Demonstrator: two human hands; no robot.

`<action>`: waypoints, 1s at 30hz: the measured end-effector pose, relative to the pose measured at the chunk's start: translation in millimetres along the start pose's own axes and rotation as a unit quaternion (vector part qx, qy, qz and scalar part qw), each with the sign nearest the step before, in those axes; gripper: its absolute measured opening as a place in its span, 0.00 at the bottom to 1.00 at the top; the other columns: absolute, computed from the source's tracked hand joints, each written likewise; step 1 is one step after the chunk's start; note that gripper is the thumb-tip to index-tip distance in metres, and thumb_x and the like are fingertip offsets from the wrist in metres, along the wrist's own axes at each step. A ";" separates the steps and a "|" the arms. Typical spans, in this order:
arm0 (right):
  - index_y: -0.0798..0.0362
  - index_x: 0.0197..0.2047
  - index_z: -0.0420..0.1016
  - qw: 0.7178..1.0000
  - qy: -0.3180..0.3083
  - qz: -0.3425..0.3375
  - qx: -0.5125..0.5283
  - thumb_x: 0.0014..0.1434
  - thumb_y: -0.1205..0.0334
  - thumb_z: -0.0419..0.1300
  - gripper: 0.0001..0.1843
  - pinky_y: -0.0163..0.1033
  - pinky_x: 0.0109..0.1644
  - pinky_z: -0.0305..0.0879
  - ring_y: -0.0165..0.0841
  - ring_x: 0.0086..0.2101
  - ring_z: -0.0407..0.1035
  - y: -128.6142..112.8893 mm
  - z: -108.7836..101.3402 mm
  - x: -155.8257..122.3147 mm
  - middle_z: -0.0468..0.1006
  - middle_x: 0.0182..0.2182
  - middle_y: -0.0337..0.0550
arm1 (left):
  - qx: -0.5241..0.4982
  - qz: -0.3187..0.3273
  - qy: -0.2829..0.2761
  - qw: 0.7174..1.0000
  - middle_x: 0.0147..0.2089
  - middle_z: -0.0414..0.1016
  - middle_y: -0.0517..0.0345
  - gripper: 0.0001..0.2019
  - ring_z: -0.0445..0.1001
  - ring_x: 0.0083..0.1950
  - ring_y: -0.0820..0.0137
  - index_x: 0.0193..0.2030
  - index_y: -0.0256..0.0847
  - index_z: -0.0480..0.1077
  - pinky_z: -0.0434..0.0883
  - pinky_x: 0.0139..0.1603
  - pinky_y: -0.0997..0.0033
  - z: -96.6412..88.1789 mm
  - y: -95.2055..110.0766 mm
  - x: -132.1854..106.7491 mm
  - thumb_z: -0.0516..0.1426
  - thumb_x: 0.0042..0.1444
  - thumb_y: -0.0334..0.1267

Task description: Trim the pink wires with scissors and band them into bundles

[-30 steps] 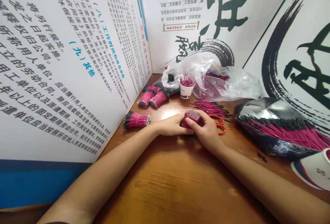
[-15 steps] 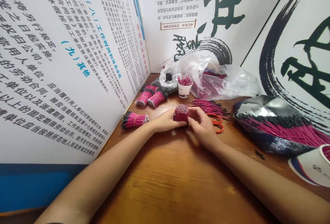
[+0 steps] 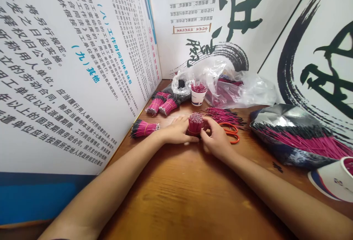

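A round bundle of pink wires [image 3: 195, 124] stands upright on the table between my hands, silvery tips upward and a band around its lower part. My left hand [image 3: 178, 130] grips its left side, the thumb lying across the front near the base and the fingers partly hidden behind. From the right, my right hand [image 3: 216, 137] closes on the same bundle with thumb and fingers. Just beyond the right hand are orange-handled scissors [image 3: 233, 134], partly covered. Loose pink wires with black ends [image 3: 224, 116] lie behind that hand.
Left of my hands lies a banded wire bundle [image 3: 145, 127]; further bundles [image 3: 161, 104] lie behind. A paper cup of wires [image 3: 198, 98] and clear plastic bags [image 3: 234, 89] stand at the back. An open bag of wires [image 3: 298, 137] and another cup [image 3: 328, 181] are at right.
The bundle now shows more of its side and the band around it. My left fingers have loosened and shifted slightly back, and the right hand remains against the bundle.
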State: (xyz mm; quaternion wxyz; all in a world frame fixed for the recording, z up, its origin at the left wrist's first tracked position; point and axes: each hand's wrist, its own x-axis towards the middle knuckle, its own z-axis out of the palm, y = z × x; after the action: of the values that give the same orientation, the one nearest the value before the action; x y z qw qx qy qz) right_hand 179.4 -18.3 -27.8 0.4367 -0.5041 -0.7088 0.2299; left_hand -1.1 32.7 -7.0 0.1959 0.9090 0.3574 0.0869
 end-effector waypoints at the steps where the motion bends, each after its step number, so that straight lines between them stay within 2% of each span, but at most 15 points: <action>1: 0.54 0.51 0.69 1.000 -0.001 0.000 0.004 0.55 0.70 0.53 0.20 0.41 0.41 0.67 0.36 0.34 0.69 -0.1 -0.2 -0.1 0.75 0.40 0.45 | 0.005 0.002 -0.007 1.000 0.67 0.60 0.43 0.39 0.59 0.66 0.50 0.67 0.40 0.56 0.56 0.67 0.48 -0.3 -0.1 -0.4 0.60 0.54 0.57; 4: 0.53 0.52 0.69 1.000 -0.004 -0.005 0.007 0.55 0.70 0.52 0.21 0.42 0.43 0.66 0.36 0.36 0.69 -0.9 -1.1 -0.9 0.76 0.42 0.46 | 0.012 0.001 -0.021 1.000 0.69 0.58 0.42 0.38 0.57 0.68 0.49 0.68 0.40 0.54 0.54 0.68 0.48 -0.3 -2.0 -1.0 0.57 0.57 0.57; 9: 0.54 0.53 0.68 1.000 -0.011 0.001 -0.005 0.55 0.69 0.53 0.21 0.42 0.41 0.66 0.35 0.34 0.68 -1.5 -2.0 -1.9 0.75 0.41 0.45 | 0.001 0.003 -0.031 1.000 0.72 0.53 0.44 0.36 0.53 0.71 0.51 0.70 0.42 0.51 0.50 0.70 0.48 1.0 -5.8 -1.1 0.51 0.61 0.58; 13: 0.53 0.53 0.67 1.000 -0.013 -0.004 -0.012 0.54 0.69 0.53 0.22 0.42 0.42 0.66 0.36 0.35 0.69 0.2 -1.1 -1.6 0.75 0.42 0.46 | -0.012 0.006 -0.031 0.999 0.71 0.55 0.44 0.36 0.53 0.70 0.51 0.70 0.43 0.52 0.49 0.70 0.49 -0.6 -6.5 -0.8 0.50 0.61 0.61; 17: 0.53 0.46 0.69 0.999 -0.013 -0.015 -0.034 0.54 0.68 0.53 0.16 0.42 0.41 0.65 0.37 0.35 0.68 1.7 -0.3 -0.7 0.74 0.40 0.46 | -0.020 -0.002 -0.049 0.999 0.70 0.56 0.44 0.35 0.55 0.69 0.52 0.70 0.43 0.53 0.50 0.69 0.51 -3.5 -5.2 -0.2 0.48 0.62 0.61; 21: 0.52 0.38 0.69 0.997 -0.015 -0.017 -0.078 0.53 0.67 0.52 0.09 0.42 0.40 0.64 0.37 0.34 0.67 2.7 -0.5 -0.4 0.72 0.36 0.46 | -0.002 -0.011 -0.038 0.999 0.70 0.57 0.44 0.35 0.55 0.69 0.52 0.69 0.43 0.54 0.51 0.69 0.52 -2.2 -3.6 -0.7 0.50 0.61 0.60; 24: 0.52 0.37 0.69 0.994 -0.019 -0.007 -0.111 0.54 0.66 0.52 0.08 0.41 0.40 0.63 0.38 0.34 0.67 2.3 -1.1 -0.9 0.72 0.35 0.45 | 0.016 -0.015 -0.034 0.999 0.70 0.55 0.43 0.37 0.53 0.70 0.52 0.69 0.42 0.53 0.51 0.70 0.52 0.3 -3.4 -1.6 0.53 0.59 0.59; 30: 0.53 0.35 0.71 0.978 -0.049 -0.001 -0.201 0.57 0.66 0.51 0.08 0.42 0.43 0.61 0.40 0.39 0.68 -3.6 -1.9 -2.6 0.74 0.36 0.48 | 0.039 -0.020 -0.041 0.998 0.72 0.51 0.41 0.40 0.50 0.72 0.51 0.71 0.40 0.49 0.48 0.71 0.50 3.0 -3.2 -2.9 0.49 0.60 0.64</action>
State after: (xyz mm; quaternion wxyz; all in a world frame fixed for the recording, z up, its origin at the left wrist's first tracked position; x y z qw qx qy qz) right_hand 179.4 -22.3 -25.1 0.2907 -0.5691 -0.7617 0.1066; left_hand -4.2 32.0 -11.1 0.1761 0.9117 0.3699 0.0313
